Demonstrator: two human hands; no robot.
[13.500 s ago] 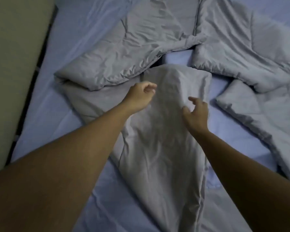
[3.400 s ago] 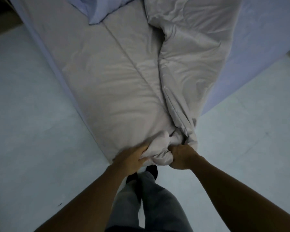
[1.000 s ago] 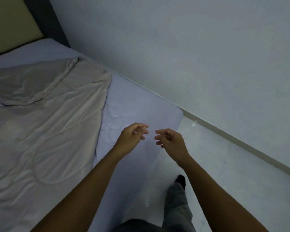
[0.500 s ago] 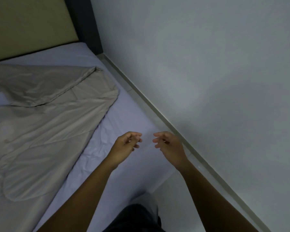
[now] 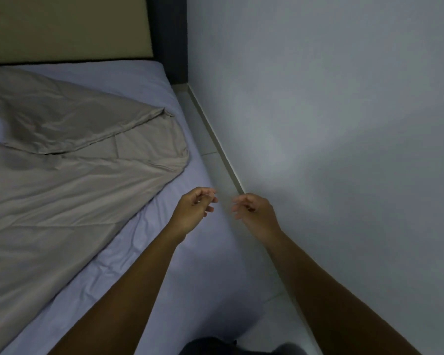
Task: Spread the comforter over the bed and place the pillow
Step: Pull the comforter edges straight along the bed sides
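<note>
The grey-beige comforter lies on the left part of the bed, which has a pale blue sheet. Its upper right corner is folded back on itself, leaving a strip of sheet bare along the bed's right side. My left hand hovers over that bare strip with fingers loosely curled and nothing in it. My right hand is held beside it, over the gap by the wall, also empty with fingers apart. No pillow is in view.
A tan headboard with a dark frame post stands at the top. A grey wall runs close along the bed's right side, with a narrow strip of tiled floor between. My dark trouser leg shows at the bottom.
The view has swung further toward the headboard along the bed's right side. Both hands stay empty in front of me, a little farther apart.
</note>
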